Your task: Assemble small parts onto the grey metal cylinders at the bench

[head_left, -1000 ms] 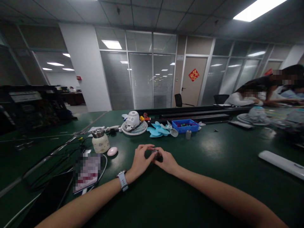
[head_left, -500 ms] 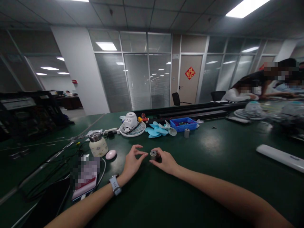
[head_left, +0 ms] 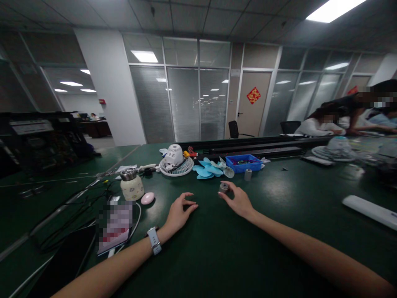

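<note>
My right hand (head_left: 238, 201) grips a small grey metal cylinder (head_left: 223, 188) between thumb and fingers, just over the green table. Its top face has a ring and a darker centre. To the left, my left hand (head_left: 180, 212) hovers with thumb and fingers apart, holding nothing. A second, similar metal cylinder (head_left: 247, 175) stands upright in front of a blue bin (head_left: 245, 166) that contains small parts. Light blue fan blades (head_left: 207, 169) lie beside the bin.
A white fan head with its grille (head_left: 176, 166) lies further left. Nearer are a patterned jar (head_left: 132, 188), a pink egg-shaped object (head_left: 148, 198), a phone (head_left: 114, 231) and cables. A long white object (head_left: 370, 210) rests at right. People (head_left: 322, 124) lean over the table at far right.
My right hand has moved right and slightly away from me with the metal cylinder, widening the gap to my left hand. My left hand stays open. The view has shifted slightly.
</note>
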`<state>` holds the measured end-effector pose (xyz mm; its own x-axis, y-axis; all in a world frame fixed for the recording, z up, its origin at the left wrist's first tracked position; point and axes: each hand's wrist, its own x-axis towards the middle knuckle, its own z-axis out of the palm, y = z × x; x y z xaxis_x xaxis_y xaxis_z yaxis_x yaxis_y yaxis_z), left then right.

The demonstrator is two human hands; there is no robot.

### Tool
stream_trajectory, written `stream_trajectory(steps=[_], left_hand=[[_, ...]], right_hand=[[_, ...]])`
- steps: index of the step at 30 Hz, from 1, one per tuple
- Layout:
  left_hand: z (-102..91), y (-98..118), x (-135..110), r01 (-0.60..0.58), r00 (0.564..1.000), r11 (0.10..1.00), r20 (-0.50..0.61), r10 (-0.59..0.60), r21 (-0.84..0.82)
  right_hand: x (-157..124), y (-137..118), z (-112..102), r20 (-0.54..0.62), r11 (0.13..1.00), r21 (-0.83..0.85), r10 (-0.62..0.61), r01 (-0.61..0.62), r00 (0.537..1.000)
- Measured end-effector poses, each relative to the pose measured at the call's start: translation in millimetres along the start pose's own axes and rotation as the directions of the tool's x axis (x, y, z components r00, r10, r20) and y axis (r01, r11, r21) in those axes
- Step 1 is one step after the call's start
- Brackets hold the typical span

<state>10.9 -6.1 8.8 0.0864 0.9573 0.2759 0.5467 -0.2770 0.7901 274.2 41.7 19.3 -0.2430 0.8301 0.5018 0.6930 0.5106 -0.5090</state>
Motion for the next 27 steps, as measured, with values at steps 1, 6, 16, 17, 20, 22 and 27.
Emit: stream_trajectory(steps=[1,6,16,17,20,22,27], left_hand=[[0.1,1,0,0.007,1.0,1.0,-0.003,-0.007,0.001],[1.8,-1,1,0.048,0.997,0.999,-0.067,-0.05,-0.019],[2.6,-9,5,0.075,0.988,0.997,-0.14,-0.071,0.02],[2.4,-9,5,0.078,0.987,0.996,-0.142,-0.073,0.031],[2.7,-12,6,0.073,0.988,0.996,-0.143,-0.065,0.056],[3.3,-16,7,0.068,0.988,0.996,-0.139,-0.061,0.05],[4.2,-22,8,0.061,0.99,0.998,-0.128,-0.056,0.035]], right_hand=[[4,17,-10,-0.063,0.998,-0.052,0.025,-0.029,0.998],[15,104,-53,-0.32,0.93,-0.22,0.217,-0.295,0.922],[16,164,-64,-0.267,0.818,-0.28,0.437,-0.503,0.859],[16,161,-63,-0.277,0.814,-0.289,0.433,-0.504,0.858],[16,141,-61,-0.415,0.814,-0.362,0.296,-0.455,0.86],[15,114,-57,-0.463,0.848,-0.416,0.112,-0.327,0.879],[8,16,-27,-0.006,0.945,-0.246,-0.225,0.217,0.974]])
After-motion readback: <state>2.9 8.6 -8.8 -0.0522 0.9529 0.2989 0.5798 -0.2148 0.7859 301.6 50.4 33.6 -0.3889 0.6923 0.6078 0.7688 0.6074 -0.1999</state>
